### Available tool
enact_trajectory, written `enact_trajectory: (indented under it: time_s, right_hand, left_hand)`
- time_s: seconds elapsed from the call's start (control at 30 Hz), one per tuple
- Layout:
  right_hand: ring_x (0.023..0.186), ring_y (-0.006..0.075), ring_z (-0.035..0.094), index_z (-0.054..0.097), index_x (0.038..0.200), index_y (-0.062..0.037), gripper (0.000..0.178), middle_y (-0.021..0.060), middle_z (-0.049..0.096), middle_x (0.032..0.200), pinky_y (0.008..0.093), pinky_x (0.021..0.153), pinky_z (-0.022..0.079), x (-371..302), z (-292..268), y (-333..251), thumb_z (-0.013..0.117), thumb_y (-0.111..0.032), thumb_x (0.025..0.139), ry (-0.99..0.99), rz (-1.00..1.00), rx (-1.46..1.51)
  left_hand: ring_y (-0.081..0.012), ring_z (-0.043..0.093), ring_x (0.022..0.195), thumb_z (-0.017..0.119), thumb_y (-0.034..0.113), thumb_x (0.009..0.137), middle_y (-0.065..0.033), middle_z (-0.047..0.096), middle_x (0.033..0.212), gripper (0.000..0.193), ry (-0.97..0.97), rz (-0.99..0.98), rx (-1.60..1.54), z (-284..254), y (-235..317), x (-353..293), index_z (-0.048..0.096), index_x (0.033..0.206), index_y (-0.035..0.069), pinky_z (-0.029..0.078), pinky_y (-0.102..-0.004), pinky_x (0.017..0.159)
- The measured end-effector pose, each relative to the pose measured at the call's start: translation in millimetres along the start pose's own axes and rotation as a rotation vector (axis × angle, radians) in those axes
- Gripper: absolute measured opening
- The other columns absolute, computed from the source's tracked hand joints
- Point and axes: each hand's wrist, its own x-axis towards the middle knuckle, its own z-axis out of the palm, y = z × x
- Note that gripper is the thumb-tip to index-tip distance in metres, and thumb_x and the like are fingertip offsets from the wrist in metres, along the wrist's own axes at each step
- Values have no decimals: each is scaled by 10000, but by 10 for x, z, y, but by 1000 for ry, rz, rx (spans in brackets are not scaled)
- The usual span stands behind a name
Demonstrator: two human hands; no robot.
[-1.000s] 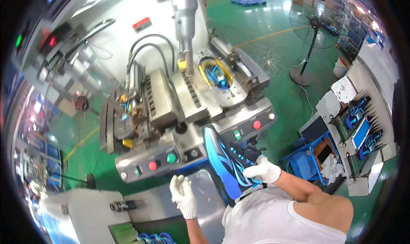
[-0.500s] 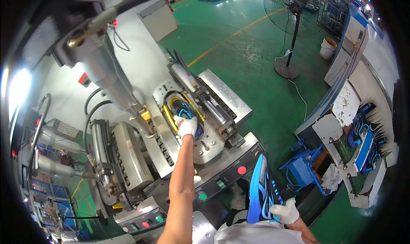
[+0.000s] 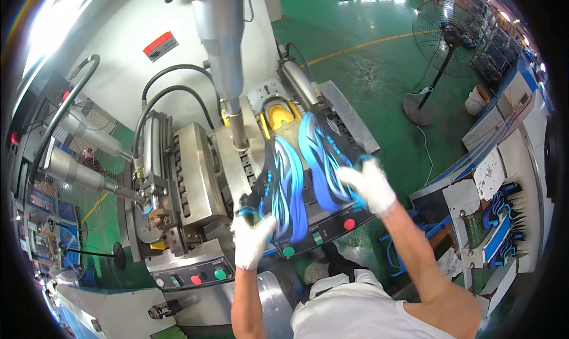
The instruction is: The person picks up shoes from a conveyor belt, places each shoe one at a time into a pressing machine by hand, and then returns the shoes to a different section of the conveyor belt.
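I hold a blue and black sneaker in each white-gloved hand, side by side above the front of a metal press. My left hand [image 3: 252, 241] is closed at the heel end of the left sneaker [image 3: 288, 188], its toe pointing away from me. My right hand [image 3: 368, 186] grips the right sneaker [image 3: 323, 161] near its heel, which is partly hidden by the glove. Both sneakers are slightly blurred. Just beyond them lies the press's yellow-padded cradle [image 3: 280, 115], with no shoe in its visible part. The sneakers cover its near part.
A thick metal ram [image 3: 220, 48] hangs left of the cradle. The control panel [image 3: 317, 237] has red and green buttons. A second press station [image 3: 186, 179] stands to the left. At right is a rack [image 3: 501, 220] holding more blue shoes; a floor fan [image 3: 451, 37] stands beyond.
My left hand has come out of the cradle with a sneaker, leaving the yellow pad showing. My right hand has raised its sneaker from my waist to beside the other. The view has shifted.
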Motion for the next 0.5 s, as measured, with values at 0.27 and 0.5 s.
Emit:
enact_trajectory:
  time_s: [0.27,0.5]
  right_hand:
    - [1142,388,707,721,1165,-5,428,269,717,1202,483,966,554,2575,2135,305,567,-290,885,-162,-319,-962]
    - [1015,354,715,745,1042,-4,552,218,751,1078,459,900,544,2934,1809,585,818,-479,770,-167,-406,-943]
  left_hand:
    - [-275,698,1023,905,176,632,-154,710,1163,907,274,-753,91,-842,-1021,-2985,504,1423,-13,561,-407,940]
    - [-397,606,1295,841,266,760,-264,608,1386,932,913,-945,220,-397,-2535,-4028,378,1517,-20,474,-454,1114]
